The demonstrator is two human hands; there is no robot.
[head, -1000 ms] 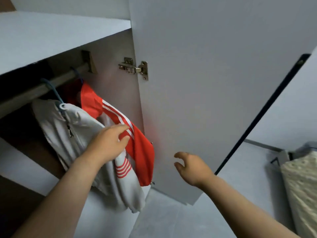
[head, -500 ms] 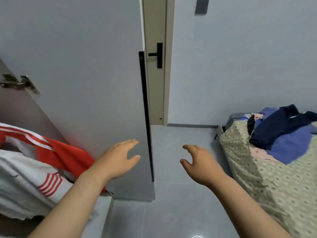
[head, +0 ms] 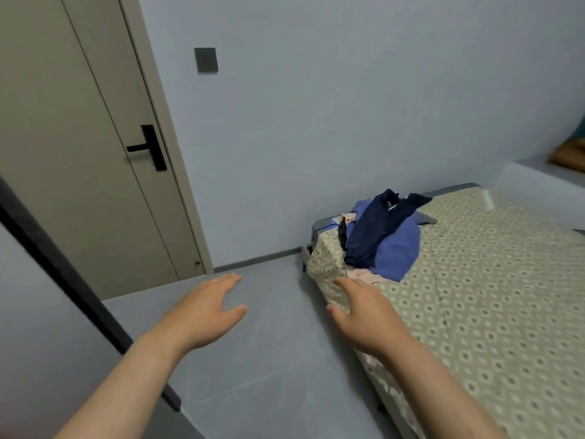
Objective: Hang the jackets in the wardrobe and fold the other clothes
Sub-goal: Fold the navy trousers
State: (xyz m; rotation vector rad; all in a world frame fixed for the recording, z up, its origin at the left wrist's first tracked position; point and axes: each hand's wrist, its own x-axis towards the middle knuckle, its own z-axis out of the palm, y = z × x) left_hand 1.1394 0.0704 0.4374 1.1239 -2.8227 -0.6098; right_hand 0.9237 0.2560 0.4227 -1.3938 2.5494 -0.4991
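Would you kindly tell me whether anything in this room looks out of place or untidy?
Only the clothes pile on the corner of the bed nearest the door stands out: a navy garment lies crumpled over a blue garment, with pink fabric showing beneath, all unfolded. Nothing looks spilled or damaged.

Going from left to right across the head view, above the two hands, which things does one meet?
black door handle → grey wall plate → pile of clothes on the bed corner → orange object at the right edge, too blurred to identify
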